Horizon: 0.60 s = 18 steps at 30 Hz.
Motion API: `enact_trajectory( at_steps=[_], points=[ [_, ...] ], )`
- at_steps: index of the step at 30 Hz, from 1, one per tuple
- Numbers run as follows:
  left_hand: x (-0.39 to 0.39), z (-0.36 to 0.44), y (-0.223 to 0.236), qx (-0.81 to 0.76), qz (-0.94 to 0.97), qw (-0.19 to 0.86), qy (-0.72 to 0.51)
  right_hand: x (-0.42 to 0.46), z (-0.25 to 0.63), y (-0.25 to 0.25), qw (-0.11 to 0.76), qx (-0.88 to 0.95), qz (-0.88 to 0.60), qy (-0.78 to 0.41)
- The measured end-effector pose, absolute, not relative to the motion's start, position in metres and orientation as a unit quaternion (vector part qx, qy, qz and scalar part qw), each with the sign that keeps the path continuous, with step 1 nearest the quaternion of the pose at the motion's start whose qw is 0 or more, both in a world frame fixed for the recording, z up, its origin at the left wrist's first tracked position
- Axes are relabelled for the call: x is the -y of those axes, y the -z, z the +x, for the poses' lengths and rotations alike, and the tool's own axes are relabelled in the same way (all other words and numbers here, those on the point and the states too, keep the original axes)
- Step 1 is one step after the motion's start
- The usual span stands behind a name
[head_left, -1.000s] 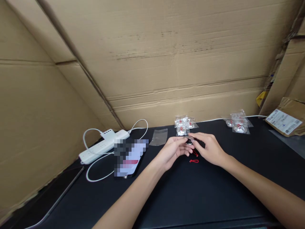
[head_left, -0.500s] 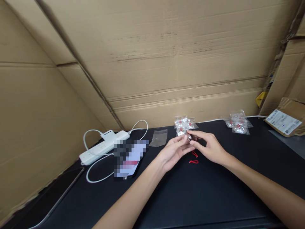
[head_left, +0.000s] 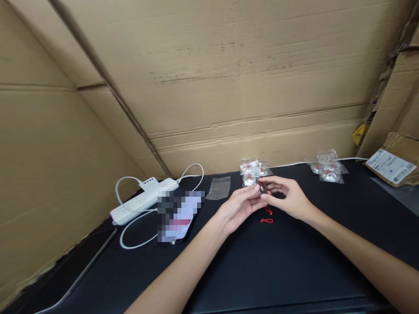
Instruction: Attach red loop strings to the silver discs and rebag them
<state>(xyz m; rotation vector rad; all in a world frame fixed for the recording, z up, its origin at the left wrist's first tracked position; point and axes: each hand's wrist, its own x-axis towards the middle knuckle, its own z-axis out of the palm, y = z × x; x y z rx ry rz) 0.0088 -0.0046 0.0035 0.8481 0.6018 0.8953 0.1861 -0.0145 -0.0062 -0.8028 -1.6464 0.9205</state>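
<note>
Between the fingertips of both hands is a small, round, shiny brown object (head_left: 262, 189), too small and too covered to name. My left hand (head_left: 240, 207) pinches it from the left, thumb on top and the other fingers curled below. From the right, my right hand (head_left: 290, 198) grips it between thumb and index finger. Two red cord loops lie on the black tabletop (head_left: 271, 266) just under the hands: one red loop (head_left: 266, 220) in full view, the other red loop (head_left: 269, 210) partly beneath the fingers. Clear packets (head_left: 249, 168) with red bits lie just behind.
A flat clear bag (head_left: 218, 188) lies left of my hands. Further left are a pixelated phone-like item (head_left: 183, 218), a white power strip (head_left: 144, 200) with cables and a dark tablet (head_left: 75, 266). More packets (head_left: 329, 168) and a labelled carton (head_left: 391, 163) stand right. Cardboard walls (head_left: 229, 87) enclose the back.
The brown object has turned slightly in my fingers and shows more of its face. My right fingers have shifted a little; both hands keep their place.
</note>
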Motion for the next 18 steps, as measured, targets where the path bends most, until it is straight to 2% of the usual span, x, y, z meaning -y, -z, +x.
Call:
enact_trajectory(
  at_steps=[18],
  points=[
    [0.0038, 0.0062, -0.0032, -0.301, 0.439, 0.75, -0.392, 0.0139, 0.1916, 0.0076, 0.491, 0.706, -0.33, -0.39]
  ],
)
